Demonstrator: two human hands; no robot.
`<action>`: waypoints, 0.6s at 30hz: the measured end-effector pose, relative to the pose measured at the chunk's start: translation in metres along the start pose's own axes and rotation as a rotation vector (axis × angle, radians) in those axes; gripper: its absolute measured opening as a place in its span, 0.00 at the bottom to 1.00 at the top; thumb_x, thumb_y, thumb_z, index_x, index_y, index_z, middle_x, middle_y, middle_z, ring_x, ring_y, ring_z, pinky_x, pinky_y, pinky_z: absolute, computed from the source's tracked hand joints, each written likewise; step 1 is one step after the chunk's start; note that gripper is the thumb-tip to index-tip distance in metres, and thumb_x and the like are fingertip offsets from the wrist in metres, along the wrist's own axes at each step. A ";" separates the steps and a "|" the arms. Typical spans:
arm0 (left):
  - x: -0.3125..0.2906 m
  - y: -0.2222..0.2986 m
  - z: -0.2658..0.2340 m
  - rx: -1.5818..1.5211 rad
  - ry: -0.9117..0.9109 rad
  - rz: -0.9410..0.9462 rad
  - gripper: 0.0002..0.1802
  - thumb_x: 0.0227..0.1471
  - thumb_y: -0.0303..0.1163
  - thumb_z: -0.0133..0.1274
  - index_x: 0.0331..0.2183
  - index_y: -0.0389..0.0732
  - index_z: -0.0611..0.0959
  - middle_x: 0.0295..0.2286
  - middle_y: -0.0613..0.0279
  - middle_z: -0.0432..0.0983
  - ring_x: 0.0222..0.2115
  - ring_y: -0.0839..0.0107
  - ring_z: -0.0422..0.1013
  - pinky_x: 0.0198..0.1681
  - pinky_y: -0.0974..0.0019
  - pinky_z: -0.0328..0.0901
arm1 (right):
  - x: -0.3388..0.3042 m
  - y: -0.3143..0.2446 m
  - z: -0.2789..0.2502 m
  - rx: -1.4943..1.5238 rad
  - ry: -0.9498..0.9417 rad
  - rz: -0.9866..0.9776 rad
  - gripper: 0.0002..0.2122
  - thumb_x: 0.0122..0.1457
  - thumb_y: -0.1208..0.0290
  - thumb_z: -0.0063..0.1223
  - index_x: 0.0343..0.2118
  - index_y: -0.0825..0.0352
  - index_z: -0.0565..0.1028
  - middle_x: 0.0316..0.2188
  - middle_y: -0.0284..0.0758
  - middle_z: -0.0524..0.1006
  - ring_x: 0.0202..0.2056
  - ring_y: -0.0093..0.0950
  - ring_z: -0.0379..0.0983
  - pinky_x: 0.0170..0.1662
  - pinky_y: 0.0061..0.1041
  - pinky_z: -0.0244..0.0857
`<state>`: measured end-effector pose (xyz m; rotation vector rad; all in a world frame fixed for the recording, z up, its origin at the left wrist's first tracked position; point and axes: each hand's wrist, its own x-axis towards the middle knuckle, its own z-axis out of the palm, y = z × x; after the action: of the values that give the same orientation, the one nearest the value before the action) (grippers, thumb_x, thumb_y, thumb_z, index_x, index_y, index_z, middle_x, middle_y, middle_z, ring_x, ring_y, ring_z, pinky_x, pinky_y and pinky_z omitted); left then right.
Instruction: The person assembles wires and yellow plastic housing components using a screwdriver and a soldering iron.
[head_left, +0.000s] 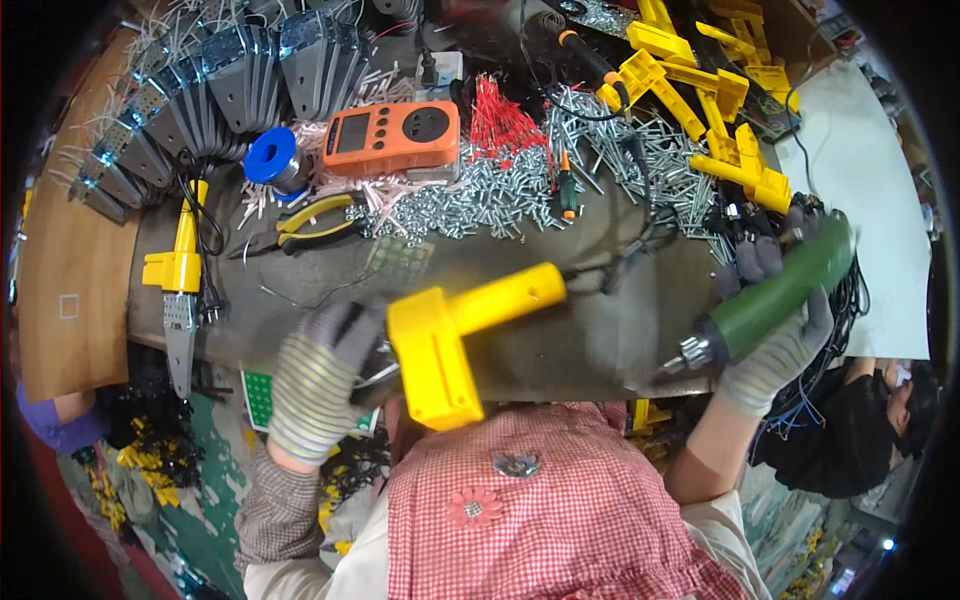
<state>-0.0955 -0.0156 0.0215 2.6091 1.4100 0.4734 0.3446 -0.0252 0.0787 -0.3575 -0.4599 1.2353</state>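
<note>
Head view: left hand (325, 380), striped knit glove, is closed at the left side of a yellow plastic housing (440, 350) above the near bench edge, tube end pointing right; blur hides exact finger contact. Right hand (775, 360) is wrapped round a smooth green cylindrical driver (790, 285), metal nose aimed left toward the housing, probably a barrel grip for steering. Shiny loose screws (470, 205) heaped far side, likely for easy reach; hard-cased orange multimeter (395, 140) far left of them.

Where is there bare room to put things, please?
White board right of green tool; wooden board left of the corded yellow tool; dark bench between held yellow housing and green tool. Farther back, screws and yellow parts crowd.
</note>
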 end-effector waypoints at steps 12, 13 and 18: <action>-0.004 -0.012 -0.016 -0.026 -0.004 -0.064 0.46 0.38 0.39 0.75 0.60 0.42 0.79 0.49 0.44 0.76 0.47 0.43 0.76 0.51 0.48 0.72 | 0.101 0.044 -0.030 -2.816 -0.089 -0.373 0.25 0.58 0.64 0.66 0.60 0.56 0.74 0.42 0.47 0.84 0.47 0.46 0.82 0.48 0.47 0.76; -0.003 -0.013 -0.016 -0.032 0.005 -0.048 0.45 0.39 0.39 0.75 0.60 0.42 0.79 0.49 0.45 0.76 0.47 0.43 0.75 0.50 0.48 0.72 | 0.108 0.058 -0.024 -2.673 -0.203 -0.509 0.23 0.57 0.64 0.66 0.56 0.57 0.76 0.41 0.46 0.84 0.47 0.45 0.81 0.48 0.47 0.76; 0.002 -0.014 -0.021 -0.065 -0.040 -0.096 0.44 0.40 0.37 0.73 0.61 0.45 0.78 0.48 0.48 0.76 0.47 0.46 0.75 0.49 0.49 0.72 | 0.139 0.103 -0.026 -2.643 -0.082 -0.150 0.25 0.58 0.64 0.65 0.57 0.62 0.74 0.47 0.50 0.83 0.50 0.50 0.80 0.54 0.48 0.73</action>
<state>-0.1128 -0.0069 0.0375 2.4736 1.4734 0.4447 0.3100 0.1372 0.0245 -2.3146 -1.9334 -0.3154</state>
